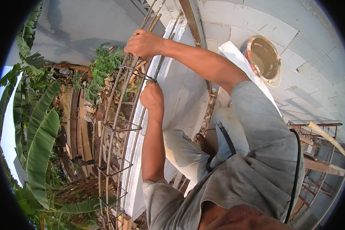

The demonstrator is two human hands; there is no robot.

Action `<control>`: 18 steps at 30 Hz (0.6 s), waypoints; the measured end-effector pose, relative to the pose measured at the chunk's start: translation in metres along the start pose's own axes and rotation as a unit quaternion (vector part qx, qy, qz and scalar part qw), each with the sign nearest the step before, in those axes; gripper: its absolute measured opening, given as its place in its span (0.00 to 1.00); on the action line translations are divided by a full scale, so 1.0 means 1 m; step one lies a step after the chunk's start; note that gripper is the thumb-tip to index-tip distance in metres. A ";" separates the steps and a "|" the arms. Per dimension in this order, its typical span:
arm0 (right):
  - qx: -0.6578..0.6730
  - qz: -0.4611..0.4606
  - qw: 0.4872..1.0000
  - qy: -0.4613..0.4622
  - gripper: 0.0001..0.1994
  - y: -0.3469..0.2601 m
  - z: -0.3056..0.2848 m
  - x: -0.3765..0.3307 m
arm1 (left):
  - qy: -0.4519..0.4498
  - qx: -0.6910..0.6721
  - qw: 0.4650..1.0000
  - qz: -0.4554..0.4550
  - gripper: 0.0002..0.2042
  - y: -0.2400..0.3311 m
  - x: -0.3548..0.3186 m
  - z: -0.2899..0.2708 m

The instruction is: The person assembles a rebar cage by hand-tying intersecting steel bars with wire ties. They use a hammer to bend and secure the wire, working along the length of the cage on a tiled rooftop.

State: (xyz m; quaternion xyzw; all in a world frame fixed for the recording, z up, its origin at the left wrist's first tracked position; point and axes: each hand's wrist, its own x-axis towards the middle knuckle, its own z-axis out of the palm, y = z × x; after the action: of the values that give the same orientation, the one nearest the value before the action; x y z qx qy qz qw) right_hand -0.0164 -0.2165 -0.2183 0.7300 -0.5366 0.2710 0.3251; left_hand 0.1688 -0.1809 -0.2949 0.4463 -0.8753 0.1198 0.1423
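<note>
A long rebar cage [121, 130], made of thin steel bars tied with square stirrups, runs from top to bottom left of my body. My right hand [145, 43] is closed around bars near its upper end, with the arm stretched across. Lower down, my left hand [152, 96] makes a fist at the corner of a stirrup [138, 73], gripping the cage there; its fingertips are partly hidden. Beneath and beside the cage lies the white top of a block wall [136, 184].
A bucket of grey mortar [265, 60] stands at the upper right, next to a white board [234, 53] and pale block wall [253, 19]. Banana leaves [42, 142], planks [82, 126] and debris lie beyond the cage at left. Wooden framing [322, 165] stands at far right.
</note>
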 end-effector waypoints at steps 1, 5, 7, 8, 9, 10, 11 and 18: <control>-0.008 -0.010 1.000 -0.017 0.06 0.000 -0.003 0.001 | -0.012 -0.001 1.000 -0.011 0.10 0.001 -0.002 -0.001; 0.017 -0.103 0.994 0.037 0.11 0.005 -0.028 0.009 | -0.002 -0.047 0.998 -0.038 0.05 0.007 -0.006 -0.005; 0.106 -0.058 0.993 0.000 0.15 0.013 -0.045 0.006 | 0.004 -0.066 0.996 -0.060 0.03 0.009 -0.008 -0.004; 0.094 -0.052 0.993 -0.050 0.16 0.015 -0.049 0.007 | -0.008 -0.085 0.994 -0.069 0.03 0.010 -0.008 -0.004; 0.076 -0.047 0.991 -0.101 0.16 0.016 -0.052 0.007 | -0.008 -0.099 0.992 -0.077 0.02 0.012 -0.008 -0.003; 0.067 -0.050 0.990 -0.117 0.16 0.016 -0.053 0.008 | 0.000 -0.109 0.991 -0.081 0.02 0.013 -0.009 -0.003; 0.055 -0.053 0.988 -0.131 0.16 0.016 -0.053 0.009 | -0.006 -0.130 0.987 -0.095 0.02 0.013 -0.008 -0.004; 0.087 -0.101 0.985 -0.108 0.20 0.009 -0.039 0.016 | -0.010 -0.179 0.977 -0.113 0.02 0.014 -0.011 -0.009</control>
State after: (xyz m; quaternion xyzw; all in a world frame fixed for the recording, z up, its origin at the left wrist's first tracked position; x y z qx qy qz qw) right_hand -0.0222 -0.1988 -0.1799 0.8307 -0.4667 0.2021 0.2264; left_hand 0.1651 -0.1617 -0.2911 0.5106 -0.8281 -0.0599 0.2235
